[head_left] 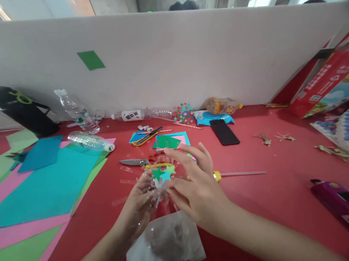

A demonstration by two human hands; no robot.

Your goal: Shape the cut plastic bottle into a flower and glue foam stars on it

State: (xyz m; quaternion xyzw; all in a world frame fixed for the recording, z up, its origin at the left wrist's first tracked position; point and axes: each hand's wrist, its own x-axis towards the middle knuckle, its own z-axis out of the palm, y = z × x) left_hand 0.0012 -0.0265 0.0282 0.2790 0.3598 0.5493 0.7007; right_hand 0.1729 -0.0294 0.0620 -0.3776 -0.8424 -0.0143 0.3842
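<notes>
Low over the red table, my left hand [141,193] is closed around a clear plastic bottle piece [158,194] cut into strips that splay outward. Green, light-green and light-blue paper stars [163,174] sit on its top. My right hand [199,183] is over its right side, fingers bent and spread apart, with fingertips close to the stars; whether they touch the plastic is unclear. Scissors [134,162] lie just behind, their handles partly hidden. A yellow-handled tool with a pale stick [242,173] lies right of my right hand. Below is a whitish-grey sheet [170,240].
Coloured paper sheets [46,189] cover the left side. Behind my hands lie a utility knife [147,136], green paper [168,142], a phone [224,132] and a plastic bottle [134,115]. A black flask [22,111] leans against the white partition [167,59]. At right is a purple object [338,201].
</notes>
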